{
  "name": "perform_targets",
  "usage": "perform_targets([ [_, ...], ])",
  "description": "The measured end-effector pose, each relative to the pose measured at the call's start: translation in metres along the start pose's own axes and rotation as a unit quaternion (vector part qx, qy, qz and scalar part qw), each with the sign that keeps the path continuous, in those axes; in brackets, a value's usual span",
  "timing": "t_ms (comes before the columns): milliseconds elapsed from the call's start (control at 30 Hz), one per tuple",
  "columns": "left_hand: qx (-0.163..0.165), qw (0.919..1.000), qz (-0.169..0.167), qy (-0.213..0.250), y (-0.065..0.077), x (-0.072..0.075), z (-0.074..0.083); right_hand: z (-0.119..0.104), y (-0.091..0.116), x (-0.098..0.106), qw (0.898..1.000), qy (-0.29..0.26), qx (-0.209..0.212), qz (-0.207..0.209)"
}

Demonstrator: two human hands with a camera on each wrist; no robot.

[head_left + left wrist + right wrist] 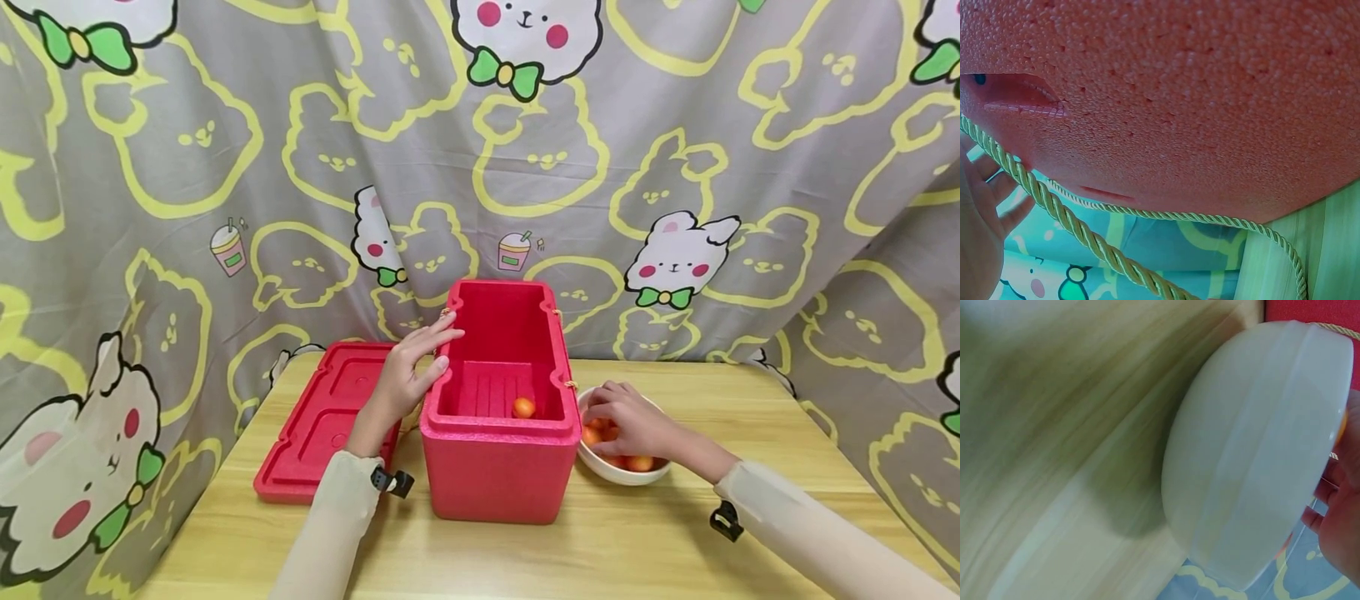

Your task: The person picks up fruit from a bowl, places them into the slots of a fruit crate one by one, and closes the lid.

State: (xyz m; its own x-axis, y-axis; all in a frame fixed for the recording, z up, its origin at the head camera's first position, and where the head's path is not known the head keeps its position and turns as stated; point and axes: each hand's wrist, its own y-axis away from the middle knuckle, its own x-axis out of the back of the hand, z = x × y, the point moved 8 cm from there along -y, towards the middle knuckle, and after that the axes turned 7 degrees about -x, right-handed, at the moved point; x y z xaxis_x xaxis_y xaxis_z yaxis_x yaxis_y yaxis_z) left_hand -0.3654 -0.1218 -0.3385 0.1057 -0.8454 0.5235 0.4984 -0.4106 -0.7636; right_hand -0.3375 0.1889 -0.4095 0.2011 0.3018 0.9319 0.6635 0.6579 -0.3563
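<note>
A tall red foam box [498, 475], without its lid, stands at the middle of the table; one small orange fruit [523, 407] lies on its floor. My left hand [408, 371] rests on the box's left rim with its fingers stretched out. In the left wrist view, the box's grainy side [1197, 112] fills the picture, with a gold cord [1079, 228] hanging in front. My right hand [630, 421] reaches into a white bowl [618, 477] of several small orange fruits [640, 463]. The bowl wall hides part of its fingers in the right wrist view; I cannot tell whether they grip a fruit.
To the left of the box lies its red lid [303, 446], flat on the wooden table [495, 562]. The bowl stands close beside the box's right side. A patterned curtain [420, 158] hangs behind the table and along both sides.
</note>
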Motion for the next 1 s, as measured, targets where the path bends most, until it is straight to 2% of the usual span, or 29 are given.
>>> perform_targets([
  [567, 0.001, 1.0, 0.001, -0.001, 0.0, 0.0, 0.0, 0.008, -0.008, -0.015, 0.999, -0.003, -0.019, -0.029],
  [800, 0.002, 1.0, -0.001, -0.001, 0.001, 0.0, -0.002, 0.007, -0.007, -0.008, 1.0, -0.011, -0.026, -0.003],
  [1000, 0.006, 1.0, 0.001, 0.0, 0.0, 0.0, -0.001, 0.014, -0.008, 0.004, 0.997, -0.049, -0.065, 0.018],
])
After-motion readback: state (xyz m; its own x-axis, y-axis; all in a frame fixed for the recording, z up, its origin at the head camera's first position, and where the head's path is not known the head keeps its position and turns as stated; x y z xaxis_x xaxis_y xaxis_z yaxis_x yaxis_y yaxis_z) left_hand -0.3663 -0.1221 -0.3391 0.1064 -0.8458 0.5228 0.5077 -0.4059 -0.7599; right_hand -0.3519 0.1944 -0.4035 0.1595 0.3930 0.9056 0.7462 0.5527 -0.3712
